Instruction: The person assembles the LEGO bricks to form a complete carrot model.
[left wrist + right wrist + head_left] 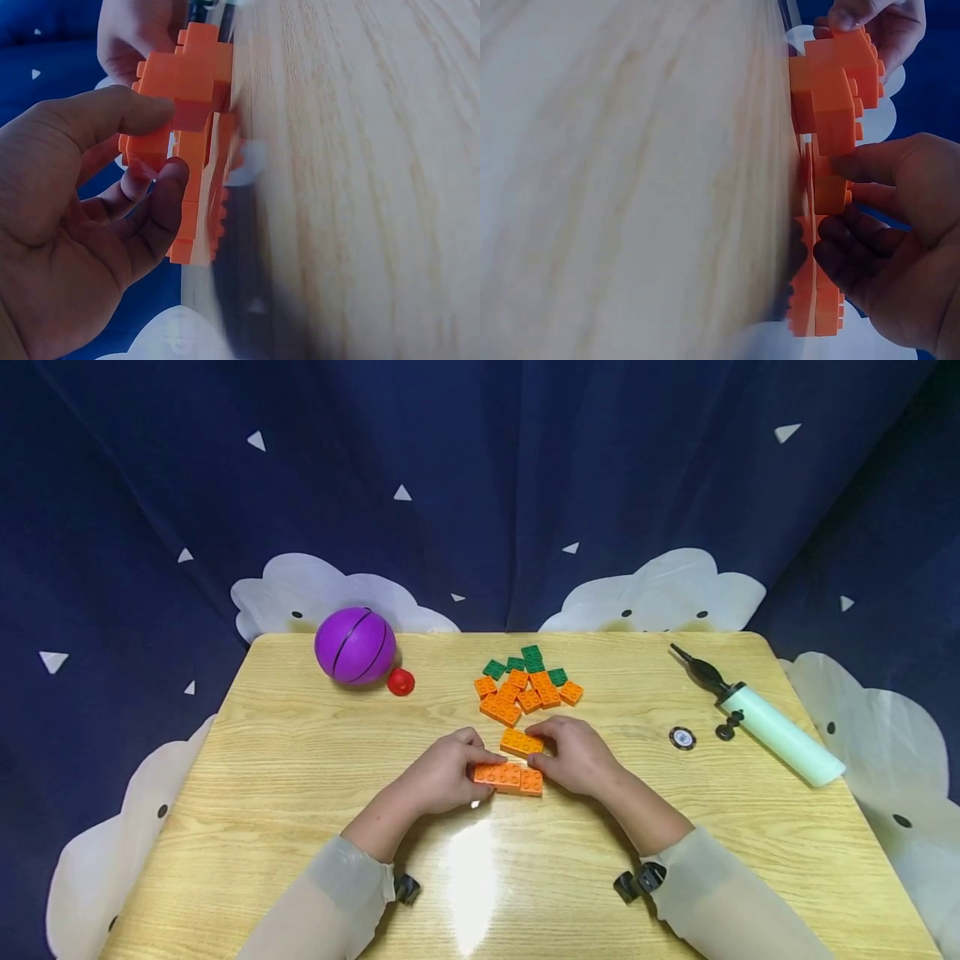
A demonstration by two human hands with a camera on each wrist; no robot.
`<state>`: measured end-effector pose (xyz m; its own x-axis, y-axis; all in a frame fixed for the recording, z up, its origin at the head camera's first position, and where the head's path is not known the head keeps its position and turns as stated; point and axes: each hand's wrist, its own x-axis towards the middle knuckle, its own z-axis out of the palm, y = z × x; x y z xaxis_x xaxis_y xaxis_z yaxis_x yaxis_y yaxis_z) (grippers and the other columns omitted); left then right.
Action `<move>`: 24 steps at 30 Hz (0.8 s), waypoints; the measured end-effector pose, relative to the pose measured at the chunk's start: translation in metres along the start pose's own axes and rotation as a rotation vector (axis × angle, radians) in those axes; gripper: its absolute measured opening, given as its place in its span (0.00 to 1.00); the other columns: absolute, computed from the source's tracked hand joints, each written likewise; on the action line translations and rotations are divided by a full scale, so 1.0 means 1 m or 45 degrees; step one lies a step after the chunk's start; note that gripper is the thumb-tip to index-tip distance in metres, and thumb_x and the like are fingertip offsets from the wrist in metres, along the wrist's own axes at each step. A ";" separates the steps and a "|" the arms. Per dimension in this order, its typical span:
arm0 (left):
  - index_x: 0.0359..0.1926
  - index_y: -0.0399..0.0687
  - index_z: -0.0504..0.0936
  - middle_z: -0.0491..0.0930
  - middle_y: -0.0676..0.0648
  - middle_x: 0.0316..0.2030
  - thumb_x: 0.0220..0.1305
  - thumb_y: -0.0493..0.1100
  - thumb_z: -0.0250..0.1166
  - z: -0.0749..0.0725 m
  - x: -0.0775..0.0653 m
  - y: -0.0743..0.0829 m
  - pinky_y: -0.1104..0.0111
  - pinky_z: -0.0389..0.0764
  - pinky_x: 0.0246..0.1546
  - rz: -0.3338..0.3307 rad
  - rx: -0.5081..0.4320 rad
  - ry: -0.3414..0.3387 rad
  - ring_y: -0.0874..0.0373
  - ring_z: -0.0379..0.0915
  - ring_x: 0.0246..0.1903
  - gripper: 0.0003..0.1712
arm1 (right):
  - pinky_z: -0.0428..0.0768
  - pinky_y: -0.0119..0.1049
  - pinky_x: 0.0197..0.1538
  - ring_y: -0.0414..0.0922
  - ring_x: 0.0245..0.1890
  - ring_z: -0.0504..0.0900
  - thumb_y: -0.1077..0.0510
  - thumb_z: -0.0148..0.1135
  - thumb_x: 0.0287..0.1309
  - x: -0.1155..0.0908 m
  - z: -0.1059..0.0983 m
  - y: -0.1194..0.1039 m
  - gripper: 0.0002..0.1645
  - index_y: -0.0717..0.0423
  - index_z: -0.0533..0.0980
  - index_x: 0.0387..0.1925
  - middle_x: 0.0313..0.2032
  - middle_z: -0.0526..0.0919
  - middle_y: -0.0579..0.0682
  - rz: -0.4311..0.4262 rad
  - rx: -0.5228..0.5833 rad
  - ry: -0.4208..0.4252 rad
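Observation:
My left hand (pixel 448 770) grips the left end of an orange toy-brick build (pixel 501 777), thumb on its near side and index finger on its far side. In the left wrist view the orange build (pixel 180 79) has stacked bricks with studs, and the thumb (pixel 142 112) presses it. Just beyond the build lies an orange brick (pixel 521 742), pinched at its right end by my right hand (pixel 576 755). The right wrist view shows that orange brick (pixel 831 191) between thumb and fingers, close to the table.
Loose orange bricks (pixel 501 709) and green bricks (pixel 532 657) lie farther back. A purple ball (pixel 356 646) and red piece (pixel 401 682) sit back left. To the right are a poker chip (pixel 682 738), a small black piece (pixel 725 732) and a pale green pump (pixel 783 735).

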<state>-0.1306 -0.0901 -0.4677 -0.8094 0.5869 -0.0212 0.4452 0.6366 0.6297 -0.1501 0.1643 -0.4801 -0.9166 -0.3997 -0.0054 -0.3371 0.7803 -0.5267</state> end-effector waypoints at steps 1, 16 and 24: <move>0.58 0.58 0.89 0.72 0.55 0.37 0.55 0.43 0.79 0.000 0.000 0.000 0.68 0.73 0.32 0.001 -0.004 -0.001 0.61 0.67 0.31 0.26 | 0.75 0.54 0.66 0.55 0.60 0.81 0.53 0.73 0.61 -0.001 -0.001 0.001 0.26 0.56 0.83 0.59 0.56 0.85 0.54 -0.007 0.004 0.010; 0.58 0.56 0.88 0.72 0.55 0.37 0.55 0.43 0.79 0.000 0.000 -0.001 0.70 0.74 0.31 -0.001 -0.020 -0.001 0.62 0.68 0.31 0.27 | 0.81 0.50 0.59 0.49 0.54 0.84 0.56 0.73 0.62 -0.026 -0.007 0.006 0.22 0.51 0.84 0.58 0.51 0.86 0.49 -0.101 0.114 0.113; 0.59 0.58 0.88 0.73 0.56 0.38 0.56 0.44 0.79 0.000 0.000 0.000 0.69 0.75 0.32 -0.014 -0.004 -0.015 0.62 0.69 0.30 0.27 | 0.82 0.49 0.54 0.48 0.51 0.84 0.57 0.72 0.62 -0.037 -0.011 0.005 0.23 0.48 0.84 0.59 0.50 0.85 0.46 -0.128 0.118 0.128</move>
<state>-0.1309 -0.0905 -0.4675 -0.8096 0.5858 -0.0374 0.4350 0.6415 0.6319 -0.1205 0.1886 -0.4735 -0.8978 -0.4196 0.1336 -0.4110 0.6896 -0.5963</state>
